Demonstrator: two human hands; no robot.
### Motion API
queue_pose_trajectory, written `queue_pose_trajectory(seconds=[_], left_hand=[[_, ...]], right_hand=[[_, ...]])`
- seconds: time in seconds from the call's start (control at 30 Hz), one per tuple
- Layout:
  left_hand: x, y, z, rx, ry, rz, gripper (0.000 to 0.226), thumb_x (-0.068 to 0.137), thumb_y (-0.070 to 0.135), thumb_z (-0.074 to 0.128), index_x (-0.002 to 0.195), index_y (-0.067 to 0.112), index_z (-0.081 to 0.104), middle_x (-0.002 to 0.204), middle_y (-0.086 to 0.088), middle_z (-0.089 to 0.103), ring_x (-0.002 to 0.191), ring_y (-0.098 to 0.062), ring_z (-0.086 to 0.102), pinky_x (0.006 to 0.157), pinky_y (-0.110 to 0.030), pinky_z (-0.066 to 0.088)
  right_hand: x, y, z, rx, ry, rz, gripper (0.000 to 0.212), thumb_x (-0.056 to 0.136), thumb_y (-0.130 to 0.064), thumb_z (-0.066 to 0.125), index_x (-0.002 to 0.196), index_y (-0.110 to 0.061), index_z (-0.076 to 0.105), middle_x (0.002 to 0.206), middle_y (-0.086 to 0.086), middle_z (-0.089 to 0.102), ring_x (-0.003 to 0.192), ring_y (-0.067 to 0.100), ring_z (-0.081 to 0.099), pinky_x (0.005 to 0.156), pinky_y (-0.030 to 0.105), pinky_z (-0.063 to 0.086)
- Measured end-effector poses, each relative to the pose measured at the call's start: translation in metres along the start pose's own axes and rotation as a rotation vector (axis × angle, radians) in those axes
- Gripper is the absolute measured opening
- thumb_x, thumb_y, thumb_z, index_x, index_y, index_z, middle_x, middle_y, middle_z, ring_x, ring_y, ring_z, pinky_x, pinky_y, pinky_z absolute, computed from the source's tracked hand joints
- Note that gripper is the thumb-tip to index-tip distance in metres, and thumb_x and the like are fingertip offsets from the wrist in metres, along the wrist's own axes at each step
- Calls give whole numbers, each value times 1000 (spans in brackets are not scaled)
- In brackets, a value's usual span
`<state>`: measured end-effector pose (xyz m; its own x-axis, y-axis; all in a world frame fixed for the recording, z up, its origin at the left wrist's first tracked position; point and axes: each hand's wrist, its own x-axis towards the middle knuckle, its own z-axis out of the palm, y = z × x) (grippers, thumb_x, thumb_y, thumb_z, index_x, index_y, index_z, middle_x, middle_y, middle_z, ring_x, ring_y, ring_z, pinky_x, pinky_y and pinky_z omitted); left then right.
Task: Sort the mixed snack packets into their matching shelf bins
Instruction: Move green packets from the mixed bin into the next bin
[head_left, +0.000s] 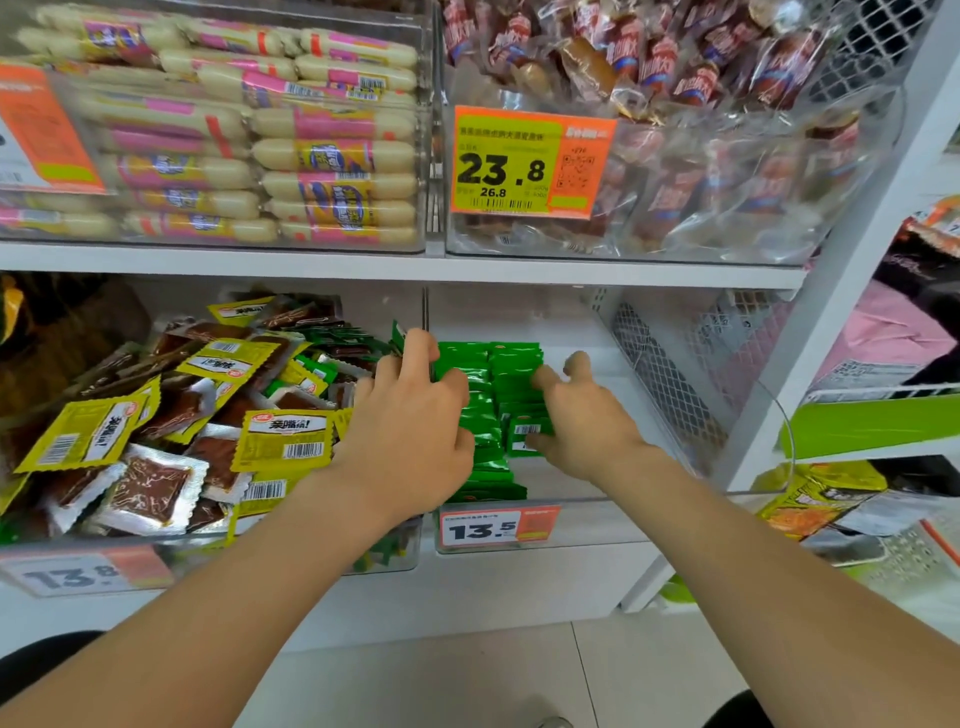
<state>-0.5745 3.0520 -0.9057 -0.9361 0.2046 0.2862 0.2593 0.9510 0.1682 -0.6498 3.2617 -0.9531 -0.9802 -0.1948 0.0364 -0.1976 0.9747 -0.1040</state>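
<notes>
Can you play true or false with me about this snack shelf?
1. The green packets are lined up in the lower right bin. True.
2. The price tag on that bin says 23.8. False: it says 13.5; the 23.8 is on the upper tag.
3. The lower left bin holds only yellow packets. False: brown packets and some green ones are mixed in too.
4. The right hand pinches some of the green packets. True.
</notes>
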Motion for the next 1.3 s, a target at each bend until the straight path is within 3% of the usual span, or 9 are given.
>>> queue_pose_trajectory(seconds=[0.17,0.5,0.6,0.73,0.8,0.87,1.0,1.13,1.3], left_hand=[[-1,2,1,4,-16,5,27,91,31,57,116,22,62,137,-7,29,115,-31,45,96,-46,40],[-12,-7,0,-65,71,68,29,92,31,58,120,25,64,137,-3,42,120,-26,44,95,-46,40],[-20,-9,-10,-83,203,135,22,89,32,65,110,25,66,115,2,49,106,-21,45,88,-42,45],[-50,-9,-41,-130,254,154,20,81,37,74,79,32,55,68,15,48,69,-11,52,62,-33,49],[-73,-9,-55,-183,97,138,26,76,44,72,65,29,53,52,12,51,57,-5,52,61,-31,53],[-101,-14,-62,-211,-301,157,27,75,45,76,63,27,60,57,18,60,58,-1,57,57,-25,49],[-150,-25,-26,-85,-995,180,25,87,48,76,94,24,73,72,15,67,65,-1,59,59,-25,48],[-171,-38,50,107,-1206,120,44,92,42,74,127,16,66,120,-4,64,85,-15,58,69,-28,45],[-183,-55,139,59,-1233,51,53,94,39,73,138,13,61,142,-6,57,125,-28,56,96,-38,48]], right_hand=[[1,-5,3,151,-49,6,68,81,-37,87,134,-15,50,118,15,62,105,37,63,87,48,59],[-7,-11,-5,229,-91,112,79,86,-42,83,146,-13,41,127,17,52,114,39,58,95,44,52],[-20,-23,-30,233,95,60,46,97,-25,67,138,-10,53,120,18,61,108,37,63,88,39,53],[-73,-64,-79,464,215,-118,22,90,-11,56,90,-18,77,73,-2,73,67,10,67,62,20,52],[-108,-86,-95,493,2,-227,22,86,-9,57,77,-14,76,65,3,70,57,14,63,50,24,50],[-132,-100,-92,357,-298,-342,20,87,-12,57,83,-5,75,74,14,70,67,25,63,60,38,56],[-152,-120,-45,-39,-731,-440,29,96,-20,51,106,-3,72,93,17,72,88,33,67,77,45,58],[-160,-142,17,-188,-763,-474,32,98,-16,50,66,-13,50,70,5,50,66,28,51,59,36,46],[-166,-161,82,-282,-782,-429,31,99,-9,54,71,-18,44,79,1,50,61,16,47,49,28,37]])
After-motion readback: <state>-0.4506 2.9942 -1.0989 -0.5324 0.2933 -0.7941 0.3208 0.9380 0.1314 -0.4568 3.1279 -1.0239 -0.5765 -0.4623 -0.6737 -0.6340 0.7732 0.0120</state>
